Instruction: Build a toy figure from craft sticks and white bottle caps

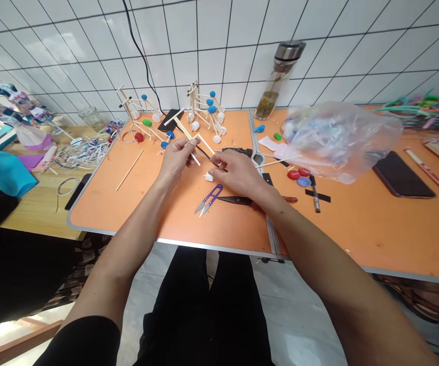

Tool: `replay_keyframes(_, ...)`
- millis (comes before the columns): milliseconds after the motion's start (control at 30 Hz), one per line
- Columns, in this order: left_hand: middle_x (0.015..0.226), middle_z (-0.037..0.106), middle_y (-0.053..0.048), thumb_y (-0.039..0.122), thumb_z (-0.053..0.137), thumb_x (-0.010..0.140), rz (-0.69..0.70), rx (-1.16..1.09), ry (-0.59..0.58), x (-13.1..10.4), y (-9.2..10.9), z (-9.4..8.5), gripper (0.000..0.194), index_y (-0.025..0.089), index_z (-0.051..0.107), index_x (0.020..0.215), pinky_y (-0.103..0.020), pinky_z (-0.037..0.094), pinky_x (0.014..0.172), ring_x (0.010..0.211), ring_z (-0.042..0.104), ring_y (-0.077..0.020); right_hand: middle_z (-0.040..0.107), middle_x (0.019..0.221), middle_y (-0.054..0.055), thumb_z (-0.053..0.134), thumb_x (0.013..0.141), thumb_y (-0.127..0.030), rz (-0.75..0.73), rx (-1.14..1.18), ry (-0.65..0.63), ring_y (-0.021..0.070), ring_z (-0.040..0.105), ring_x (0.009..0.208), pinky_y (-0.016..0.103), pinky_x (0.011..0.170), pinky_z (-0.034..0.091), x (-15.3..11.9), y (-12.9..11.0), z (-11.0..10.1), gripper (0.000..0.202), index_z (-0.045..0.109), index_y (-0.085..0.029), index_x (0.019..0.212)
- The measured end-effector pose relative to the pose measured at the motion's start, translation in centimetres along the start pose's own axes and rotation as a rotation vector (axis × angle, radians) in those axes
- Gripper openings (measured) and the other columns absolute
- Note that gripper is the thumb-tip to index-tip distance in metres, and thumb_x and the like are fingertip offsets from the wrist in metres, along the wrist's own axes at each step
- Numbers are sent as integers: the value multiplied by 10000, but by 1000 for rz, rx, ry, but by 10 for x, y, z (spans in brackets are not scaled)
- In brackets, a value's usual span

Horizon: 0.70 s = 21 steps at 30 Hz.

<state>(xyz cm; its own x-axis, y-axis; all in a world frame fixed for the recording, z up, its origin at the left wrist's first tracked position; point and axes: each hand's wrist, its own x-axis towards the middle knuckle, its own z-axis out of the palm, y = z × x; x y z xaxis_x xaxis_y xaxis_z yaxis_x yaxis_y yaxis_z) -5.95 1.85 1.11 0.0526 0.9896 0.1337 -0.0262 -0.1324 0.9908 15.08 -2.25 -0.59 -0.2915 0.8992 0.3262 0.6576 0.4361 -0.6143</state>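
My left hand (pixel 177 158) pinches a small frame of pale wooden sticks (pixel 181 126) above the orange table. Just to its right, my right hand (pixel 234 170) has its fingers bent together by a thin dark strip (pixel 204 153) that runs toward the frame; its fingertips hide what they grip. A small white piece (pixel 209 177) lies below the right fingertips. Purple thread snips (pixel 209 200) lie open in front of the hands. Pliers (pixel 238 200) lie partly under my right wrist.
Stick models with blue caps (pixel 211 109) stand by the wall, near a glass bottle (pixel 279 81). Rightward are a plastic bag (pixel 341 137), a marker (pixel 315 194) and a phone (pixel 404 174). A loose stick (pixel 129 170) lies left. A person sits at the left edge.
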Motion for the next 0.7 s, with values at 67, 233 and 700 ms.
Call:
replay_keyframes(67, 621, 625, 41, 552, 890, 933, 33, 39, -21, -1, 0, 1, 412, 196, 719, 813, -207, 401, 479, 475, 517, -70, 824, 1066, 75, 817, 914, -376, 72, 201, 18, 241, 713, 935, 370, 866, 535, 2, -1, -7, 259, 826, -190, 1095)
replay_keyframes(233, 600, 607, 27, 687, 910, 871, 104, 152, -170, -6, -2, 7, 559, 201, 673, 732, -222, 415, 497, 499, 514, -85, 728, 826, 17, 824, 926, -578, 174, 531, 55, 160, 583, 737, 299, 676, 438, 3, -7, -17, 401, 824, -186, 1014)
replay_keyframes(700, 689, 722, 14, 662, 980, 760, -6, 53, -304, -12, -4, 14, 554, 203, 756, 977, -234, 449, 515, 513, 576, -98, 624, 691, -35, 938, 831, -523, 257, 796, 205, 112, 491, 594, 255, 543, 386, 7, -5, -12, 379, 706, -224, 834)
